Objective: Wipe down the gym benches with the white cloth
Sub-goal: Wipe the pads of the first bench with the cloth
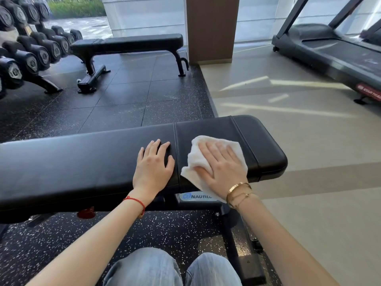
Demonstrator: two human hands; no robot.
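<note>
Bright daylight enters through the windows (257, 17) far beyond the hands (185, 166), laying pale streaks across the tan floor (288, 124). The black counter (82, 162) shows soft sheen. Wide-angle bending curves the edges; the treadmill (329, 54) blurs slightly.

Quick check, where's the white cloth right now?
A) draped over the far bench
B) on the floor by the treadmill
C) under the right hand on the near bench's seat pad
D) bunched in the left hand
C: the right hand lies flat on the white cloth on the near bench, while the left hand rests bare on the pad.
</note>
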